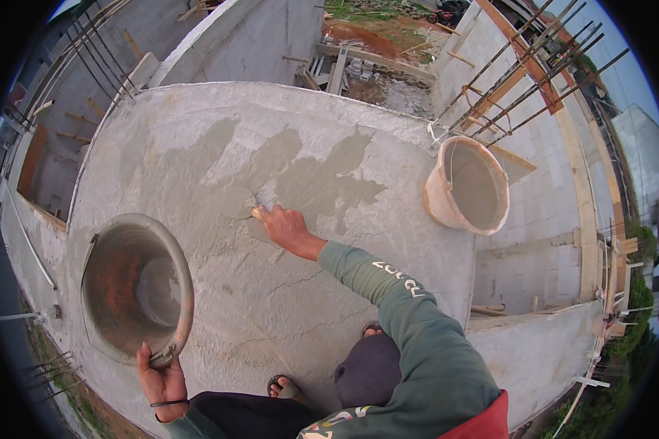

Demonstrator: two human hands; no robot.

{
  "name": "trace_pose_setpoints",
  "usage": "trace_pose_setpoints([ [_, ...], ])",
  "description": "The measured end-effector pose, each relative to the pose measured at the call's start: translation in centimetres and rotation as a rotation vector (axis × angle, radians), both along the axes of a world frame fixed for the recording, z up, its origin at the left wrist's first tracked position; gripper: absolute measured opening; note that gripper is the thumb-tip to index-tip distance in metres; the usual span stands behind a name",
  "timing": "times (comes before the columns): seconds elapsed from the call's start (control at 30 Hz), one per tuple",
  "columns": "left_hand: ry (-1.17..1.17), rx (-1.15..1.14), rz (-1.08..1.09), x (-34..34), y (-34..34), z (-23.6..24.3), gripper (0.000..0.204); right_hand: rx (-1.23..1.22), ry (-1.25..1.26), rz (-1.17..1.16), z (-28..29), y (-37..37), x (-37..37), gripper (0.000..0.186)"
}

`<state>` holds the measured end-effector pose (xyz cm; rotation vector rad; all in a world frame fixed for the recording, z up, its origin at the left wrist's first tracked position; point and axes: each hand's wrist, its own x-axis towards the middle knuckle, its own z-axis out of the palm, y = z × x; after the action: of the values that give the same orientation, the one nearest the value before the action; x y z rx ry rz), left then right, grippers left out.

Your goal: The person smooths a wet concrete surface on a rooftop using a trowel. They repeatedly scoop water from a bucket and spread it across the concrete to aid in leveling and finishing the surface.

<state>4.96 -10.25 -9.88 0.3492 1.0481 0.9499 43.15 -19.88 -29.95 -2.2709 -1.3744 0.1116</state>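
My right hand [290, 228] is closed around the short wooden handle of a trowel [234, 202]. Its blade lies on the grey concrete slab [307, 322], coated in the same grey as the wet cement around it. Spread mortar [322, 179] makes darker, ragged patches beyond the hand. At the lower left, my left hand [161, 384] grips the near rim of a dark bucket [117, 285]. The bucket tips toward me, and some grey residue shows at its bottom inside. The left thumb lies over the rim; the other fingers are partly hidden.
A whitish bucket [438, 192] holding grey liquid stands at the slab's right edge. Bare rebar [520, 91] sticks up behind it. Past the slab's edges are drops beside block walls [527, 271]. My sandalled foot [285, 388] is near the lower middle.
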Motion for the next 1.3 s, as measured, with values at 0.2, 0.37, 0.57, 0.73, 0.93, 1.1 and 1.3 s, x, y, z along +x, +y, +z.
trace_pose_setpoints([
  [0.2,-0.033,0.045,-0.038,-0.5,-1.2,0.6,0.021,-0.062,-0.06,-0.266,0.5,-3.0,9.6,0.036],
  [0.37,-0.036,0.014,-0.025,-0.4,-1.5,1.0,0.021,-0.131,0.013,-0.509,1.2,-3.0,13.5,0.026],
  [0.57,-0.048,0.027,-0.004,-0.6,-2.0,1.7,0.023,-0.101,0.201,-0.391,0.8,-0.9,7.7,0.028],
  [0.73,-0.044,0.063,0.022,-0.3,-2.3,2.0,0.015,-0.164,0.22,0.01,0.7,2.2,-2.2,0.03],
  [0.93,-0.039,0.005,0.112,-2.1,-2.0,2.1,0.016,-0.019,0.044,0.147,0.0,4.4,-3.2,0.034],
  [1.1,-0.021,0.043,0.105,-3.7,-2.2,2.4,0.025,-0.032,0.008,-0.093,0.6,5.7,0.4,0.025],
  [1.3,-0.02,0.059,0.164,-4.2,-1.3,2.0,0.018,-0.155,0.145,0.271,1.2,6.3,-3.3,0.021],
])
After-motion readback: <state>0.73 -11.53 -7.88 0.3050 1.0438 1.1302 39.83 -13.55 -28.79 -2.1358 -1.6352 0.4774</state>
